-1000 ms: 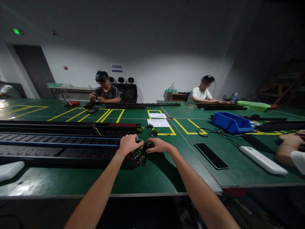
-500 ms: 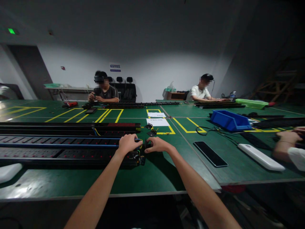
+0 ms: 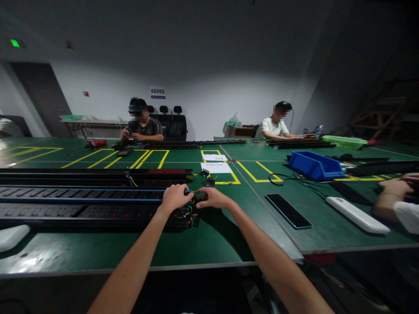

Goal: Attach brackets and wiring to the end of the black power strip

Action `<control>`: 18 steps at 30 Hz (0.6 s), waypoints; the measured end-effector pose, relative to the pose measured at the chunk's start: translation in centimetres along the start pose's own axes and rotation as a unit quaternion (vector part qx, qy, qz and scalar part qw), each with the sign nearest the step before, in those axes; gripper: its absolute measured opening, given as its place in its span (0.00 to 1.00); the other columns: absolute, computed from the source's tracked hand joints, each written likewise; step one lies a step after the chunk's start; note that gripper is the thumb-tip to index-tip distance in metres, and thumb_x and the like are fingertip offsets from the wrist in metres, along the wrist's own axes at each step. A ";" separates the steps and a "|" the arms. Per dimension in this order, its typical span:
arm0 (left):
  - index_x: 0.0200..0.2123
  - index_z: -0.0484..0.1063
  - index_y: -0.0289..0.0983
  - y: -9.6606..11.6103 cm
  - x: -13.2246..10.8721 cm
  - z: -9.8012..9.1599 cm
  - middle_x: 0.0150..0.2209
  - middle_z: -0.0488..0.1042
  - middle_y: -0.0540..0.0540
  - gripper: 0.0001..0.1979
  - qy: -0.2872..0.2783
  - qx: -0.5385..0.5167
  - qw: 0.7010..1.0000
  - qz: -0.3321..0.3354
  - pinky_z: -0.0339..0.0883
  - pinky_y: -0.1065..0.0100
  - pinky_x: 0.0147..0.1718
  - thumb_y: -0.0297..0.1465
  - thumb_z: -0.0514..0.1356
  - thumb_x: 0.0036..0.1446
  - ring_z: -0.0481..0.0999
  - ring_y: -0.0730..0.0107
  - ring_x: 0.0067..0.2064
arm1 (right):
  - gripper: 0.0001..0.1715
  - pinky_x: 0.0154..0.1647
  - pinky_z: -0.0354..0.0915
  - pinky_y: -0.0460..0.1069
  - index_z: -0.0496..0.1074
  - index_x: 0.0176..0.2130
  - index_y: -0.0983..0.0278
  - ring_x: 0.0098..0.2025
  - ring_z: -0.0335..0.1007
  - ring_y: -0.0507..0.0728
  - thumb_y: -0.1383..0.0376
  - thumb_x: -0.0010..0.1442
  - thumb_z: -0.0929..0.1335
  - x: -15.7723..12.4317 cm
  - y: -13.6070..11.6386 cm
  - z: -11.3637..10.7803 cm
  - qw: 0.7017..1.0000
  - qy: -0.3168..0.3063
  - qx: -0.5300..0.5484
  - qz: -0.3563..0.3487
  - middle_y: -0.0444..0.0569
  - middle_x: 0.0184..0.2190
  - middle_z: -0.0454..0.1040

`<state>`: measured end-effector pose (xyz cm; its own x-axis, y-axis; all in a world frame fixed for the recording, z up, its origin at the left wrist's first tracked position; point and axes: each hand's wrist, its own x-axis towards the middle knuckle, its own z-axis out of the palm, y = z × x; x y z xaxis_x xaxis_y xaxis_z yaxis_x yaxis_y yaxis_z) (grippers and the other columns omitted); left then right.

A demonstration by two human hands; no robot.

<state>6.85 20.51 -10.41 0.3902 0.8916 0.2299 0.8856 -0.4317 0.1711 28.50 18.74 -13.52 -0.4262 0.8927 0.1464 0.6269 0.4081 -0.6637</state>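
Long black strips with red dots, one edged in blue [image 3: 81,195], lie side by side on the green table [image 3: 216,253]. My left hand [image 3: 176,197] is closed over the right end of the blue-edged strip. Facing it, my right hand [image 3: 212,198] curls its thumb and fingers round a small black end piece [image 3: 197,199] at that same end. Thin coloured wires show between the hands. Just below them, the end of the nearer strip [image 3: 194,220] has wires and a black part. Small black brackets [image 3: 208,181] lie beyond my right hand.
On the right are a dark phone [image 3: 288,211], a white power bank [image 3: 356,214] with a cable, and a blue bin [image 3: 316,165]. Another person's hand [image 3: 397,187] is at the right edge. Two people sit across the table. White papers [image 3: 216,167] lie ahead.
My right hand has moved slightly left, bringing the small black end piece closer to the strip's end. My left hand stays almost where it was.
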 end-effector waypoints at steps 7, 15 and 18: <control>0.39 0.79 0.46 -0.3 0.4 -0.3 0.44 0.82 0.47 0.17 -0.016 -0.033 0.999 -0.017 0.69 0.62 0.45 0.50 0.61 0.55 0.79 0.54 0.49 | 0.39 0.25 0.65 0.45 0.71 0.54 0.67 0.27 0.69 0.52 0.51 0.50 0.77 0.6 0.8 1.1 0.979 -0.046 0.198 0.018 0.44 0.29 0.75; 0.39 0.79 0.46 -0.2 0.8 -0.5 0.42 0.83 0.47 0.17 -0.029 -0.034 0.999 -0.031 0.69 0.64 0.43 0.50 0.63 0.54 0.80 0.56 0.48 | 0.40 0.23 0.65 0.44 0.70 0.55 0.67 0.28 0.69 0.52 0.53 0.48 0.79 0.8 1.0 1.6 0.975 -0.014 0.215 0.044 0.43 0.29 0.74; 0.39 0.79 0.45 -0.2 0.7 -0.4 0.42 0.83 0.47 0.18 -0.023 -0.031 0.999 -0.019 0.68 0.64 0.44 0.50 0.62 0.55 0.80 0.56 0.48 | 0.41 0.23 0.66 0.44 0.69 0.56 0.66 0.29 0.70 0.52 0.53 0.48 0.79 0.7 0.8 1.3 0.973 -0.027 0.225 0.046 0.44 0.31 0.74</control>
<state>6.79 21.17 -9.93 0.3696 0.9121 0.1776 0.8834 -0.4041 0.2373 27.88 19.42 -14.95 -0.4235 0.9050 0.0406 0.3205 0.1916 -0.9277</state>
